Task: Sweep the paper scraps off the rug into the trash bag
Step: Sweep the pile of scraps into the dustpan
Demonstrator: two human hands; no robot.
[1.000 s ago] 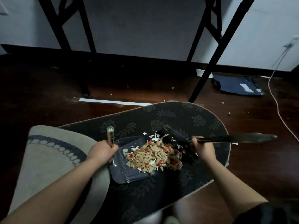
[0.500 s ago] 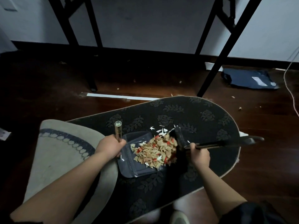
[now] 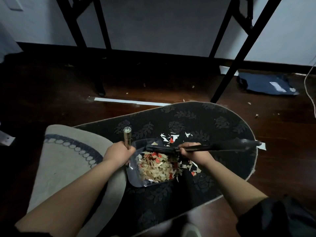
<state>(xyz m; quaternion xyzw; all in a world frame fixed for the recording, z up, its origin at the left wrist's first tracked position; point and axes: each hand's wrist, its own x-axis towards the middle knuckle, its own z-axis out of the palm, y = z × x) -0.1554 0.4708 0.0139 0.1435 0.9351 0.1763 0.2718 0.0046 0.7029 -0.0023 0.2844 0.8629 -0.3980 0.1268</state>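
Head view: the left hand (image 3: 119, 155) grips the dustpan (image 3: 136, 175) handle while the right hand (image 3: 194, 153), holding the brush (image 3: 160, 148), has swung it to the pan's far side; paper scraps (image 3: 158, 165) now mostly sit inside, mid-rug (image 3: 213, 124).

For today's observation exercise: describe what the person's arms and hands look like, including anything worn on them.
Both forearms are bare. The left hand and right hand wear no gloves, and no rings or watch can be seen. A dark, probably black, sleeve shows on the right upper arm only at the frame's lower right edge.
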